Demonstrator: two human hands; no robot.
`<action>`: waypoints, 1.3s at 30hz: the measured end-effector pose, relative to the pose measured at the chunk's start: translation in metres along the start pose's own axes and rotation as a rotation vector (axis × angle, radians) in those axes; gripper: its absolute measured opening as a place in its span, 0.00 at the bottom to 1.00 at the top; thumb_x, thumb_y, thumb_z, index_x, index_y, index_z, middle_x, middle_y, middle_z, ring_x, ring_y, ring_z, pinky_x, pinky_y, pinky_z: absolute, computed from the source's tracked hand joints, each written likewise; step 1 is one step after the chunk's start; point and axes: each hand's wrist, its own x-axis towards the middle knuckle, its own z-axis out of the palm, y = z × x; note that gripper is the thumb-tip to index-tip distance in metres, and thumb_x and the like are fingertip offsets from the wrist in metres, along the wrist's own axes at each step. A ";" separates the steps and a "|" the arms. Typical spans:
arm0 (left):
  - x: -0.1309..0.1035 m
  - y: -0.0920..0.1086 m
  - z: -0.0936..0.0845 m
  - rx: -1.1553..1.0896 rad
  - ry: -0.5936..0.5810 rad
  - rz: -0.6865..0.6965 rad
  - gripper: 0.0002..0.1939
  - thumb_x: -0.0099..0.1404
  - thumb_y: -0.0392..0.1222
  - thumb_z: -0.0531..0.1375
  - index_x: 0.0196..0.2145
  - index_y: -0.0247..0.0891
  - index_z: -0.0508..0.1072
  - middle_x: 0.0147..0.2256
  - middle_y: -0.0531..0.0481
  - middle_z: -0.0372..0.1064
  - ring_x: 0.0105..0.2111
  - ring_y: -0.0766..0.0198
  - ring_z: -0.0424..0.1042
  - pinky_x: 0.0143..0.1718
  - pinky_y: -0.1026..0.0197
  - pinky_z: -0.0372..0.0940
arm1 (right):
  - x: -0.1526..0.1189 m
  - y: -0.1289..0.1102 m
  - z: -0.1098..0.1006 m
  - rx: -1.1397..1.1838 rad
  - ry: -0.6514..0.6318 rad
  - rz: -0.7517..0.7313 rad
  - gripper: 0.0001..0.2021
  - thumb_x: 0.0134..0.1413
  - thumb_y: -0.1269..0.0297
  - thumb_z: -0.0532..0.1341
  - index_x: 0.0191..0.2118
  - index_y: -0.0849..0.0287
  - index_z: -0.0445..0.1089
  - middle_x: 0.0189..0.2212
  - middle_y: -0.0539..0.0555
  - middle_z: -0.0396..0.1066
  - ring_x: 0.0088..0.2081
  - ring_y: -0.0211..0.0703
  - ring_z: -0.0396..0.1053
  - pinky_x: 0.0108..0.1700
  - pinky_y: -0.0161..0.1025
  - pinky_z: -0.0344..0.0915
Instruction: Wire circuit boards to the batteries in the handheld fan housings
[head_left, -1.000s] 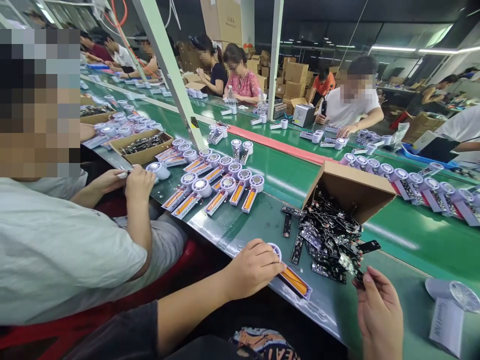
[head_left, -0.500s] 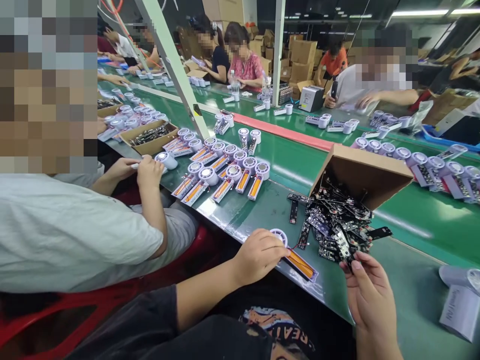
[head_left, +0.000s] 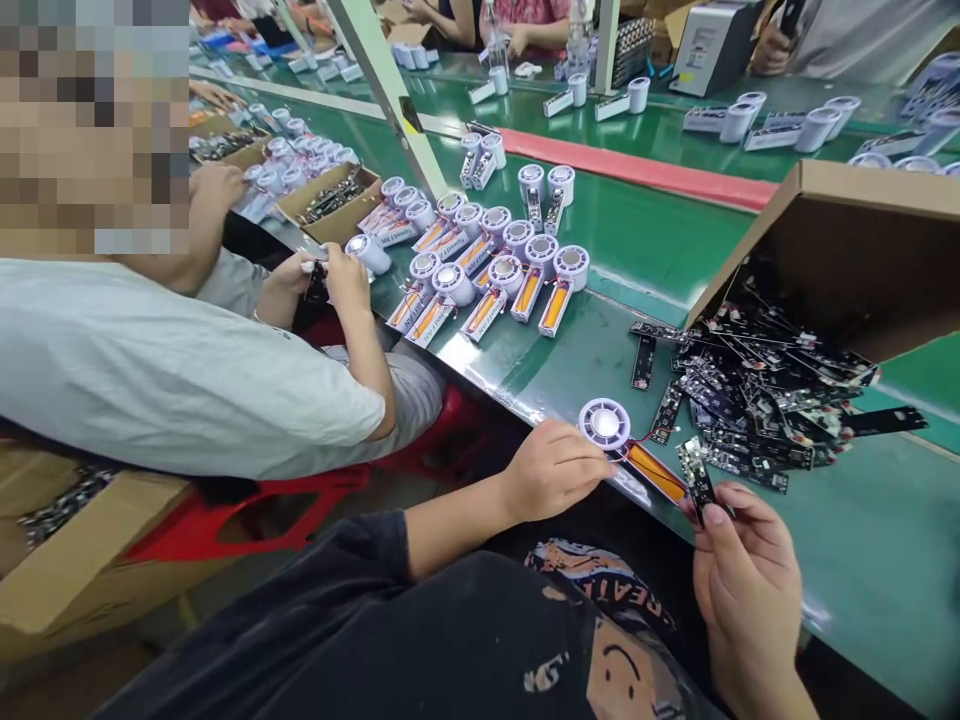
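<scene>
Left hand point(head_left: 559, 470) holds fan point(head_left: 604, 425) at table point(head_left: 877, 545) edge, lower centre; open surface lower right. Right hand point(head_left: 746, 565) pinches board point(head_left: 696, 474), now nearer fan.

Single head-worn camera, set above the black printed cloth shirt point(head_left: 450, 640) of the person working here, facing forward and obliquely down across the glossy green worktop point(head_left: 862, 540). The bare left hand point(head_left: 559, 468) and bare right hand point(head_left: 746, 570) appear close; the long flat red strip point(head_left: 637, 165) lies farther off, towards the upper edge.
</scene>
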 end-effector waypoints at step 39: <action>0.050 0.017 0.011 0.345 -0.378 -0.193 0.07 0.67 0.41 0.60 0.34 0.38 0.78 0.48 0.44 0.74 0.56 0.51 0.67 0.61 0.44 0.59 | -0.004 0.020 -0.013 -0.268 -0.122 -0.168 0.10 0.53 0.57 0.68 0.38 0.56 0.73 0.44 0.57 0.69 0.45 0.44 0.70 0.46 0.44 0.71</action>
